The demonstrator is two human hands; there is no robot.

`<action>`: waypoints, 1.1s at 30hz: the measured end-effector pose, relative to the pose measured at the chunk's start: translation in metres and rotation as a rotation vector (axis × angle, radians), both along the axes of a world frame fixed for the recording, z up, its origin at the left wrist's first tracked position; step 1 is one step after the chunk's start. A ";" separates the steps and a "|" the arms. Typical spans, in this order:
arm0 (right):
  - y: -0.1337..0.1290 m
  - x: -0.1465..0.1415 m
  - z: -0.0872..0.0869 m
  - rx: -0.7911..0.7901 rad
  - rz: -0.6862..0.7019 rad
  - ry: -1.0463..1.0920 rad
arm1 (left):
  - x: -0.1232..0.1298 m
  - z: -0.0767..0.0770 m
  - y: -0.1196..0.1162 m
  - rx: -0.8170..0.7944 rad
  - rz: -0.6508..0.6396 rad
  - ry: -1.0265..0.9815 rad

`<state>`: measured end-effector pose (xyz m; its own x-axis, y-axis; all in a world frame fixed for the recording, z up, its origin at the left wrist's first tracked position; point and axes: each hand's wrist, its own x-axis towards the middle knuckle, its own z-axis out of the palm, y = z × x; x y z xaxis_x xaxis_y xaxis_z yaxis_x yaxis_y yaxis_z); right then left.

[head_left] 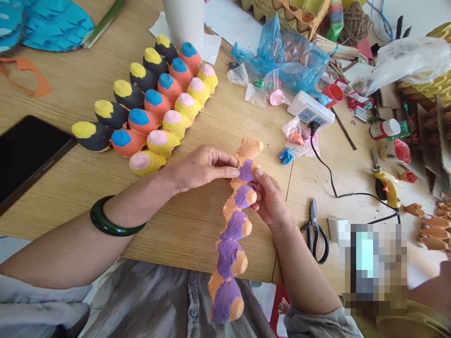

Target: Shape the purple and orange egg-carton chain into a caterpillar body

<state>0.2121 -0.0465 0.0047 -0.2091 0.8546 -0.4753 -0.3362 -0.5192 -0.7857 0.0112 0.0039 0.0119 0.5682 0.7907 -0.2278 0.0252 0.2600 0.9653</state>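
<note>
Starting at the left edge of the wooden table [197,253]: a dark tablet [28,155], then tight rows of painted egg-carton cups [151,98] in yellow, black, orange, blue and pink. Next, the left hand [202,169], a green bangle [118,217] on its wrist, pinching the upper part of a long orange-and-purple egg-carton strip [229,234] between thumb and fingers. Just beside it, the right hand [269,199], fingers curled around the same strip. Most of the strip hanging below both hands, past the near table edge. Farther right, small clear plastic bags [257,96] holding colored scraps, a white power strip [310,109], a red cup [333,94], black-handled scissors [314,232] and a yellow hot glue gun [385,188].
</note>
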 end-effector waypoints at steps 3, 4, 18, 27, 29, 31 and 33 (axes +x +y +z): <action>0.000 -0.001 0.001 -0.004 -0.012 -0.002 | 0.000 -0.001 0.000 -0.054 -0.015 -0.033; 0.000 -0.001 0.001 0.000 -0.012 -0.006 | 0.001 -0.002 0.000 -0.066 -0.015 -0.038; -0.007 -0.003 0.002 0.099 -0.062 -0.088 | 0.001 0.005 0.000 -0.215 -0.091 -0.155; 0.002 0.005 0.002 0.174 -0.393 -0.175 | 0.004 -0.009 0.001 -0.329 0.081 -0.173; 0.003 0.008 -0.001 0.218 -0.462 -0.160 | 0.004 -0.009 0.000 -0.231 0.079 -0.077; 0.002 0.009 -0.006 0.248 -0.488 -0.124 | 0.004 -0.007 0.000 -0.083 0.065 0.053; 0.002 0.011 -0.010 0.238 -0.475 -0.065 | 0.001 -0.006 0.001 0.092 0.062 0.217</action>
<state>0.2228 -0.0447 -0.0057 0.2507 0.9337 -0.2556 -0.4373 -0.1263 -0.8904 0.0122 0.0048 0.0055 0.4639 0.8456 -0.2642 0.2210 0.1783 0.9588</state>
